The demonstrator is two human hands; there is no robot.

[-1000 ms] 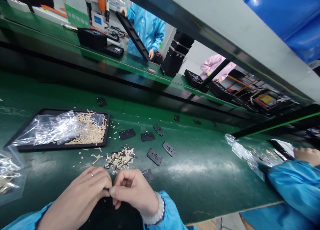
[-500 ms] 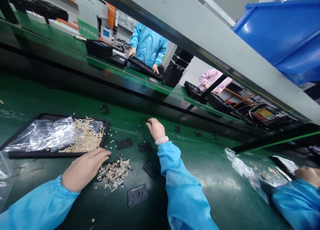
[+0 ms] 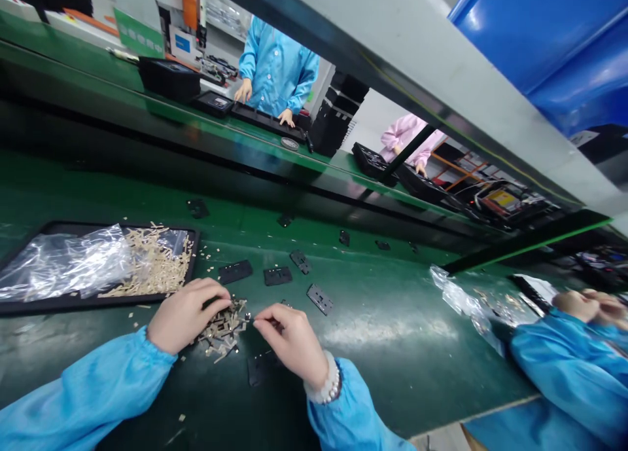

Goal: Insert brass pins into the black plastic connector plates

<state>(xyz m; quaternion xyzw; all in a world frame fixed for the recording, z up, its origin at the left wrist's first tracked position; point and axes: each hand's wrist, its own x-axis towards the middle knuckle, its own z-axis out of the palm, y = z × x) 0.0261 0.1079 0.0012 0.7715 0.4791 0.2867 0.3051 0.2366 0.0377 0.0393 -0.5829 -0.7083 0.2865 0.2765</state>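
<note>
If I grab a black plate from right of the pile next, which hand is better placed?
Probably your right hand: one black plate there lies just beyond it. Your left hand is farther away, over at the loose pile.

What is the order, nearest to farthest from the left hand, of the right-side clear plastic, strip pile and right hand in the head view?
1. Strip pile, by the left hand.
2. Right hand, right of the pile.
3. Clear plastic, farther to the right.
</note>
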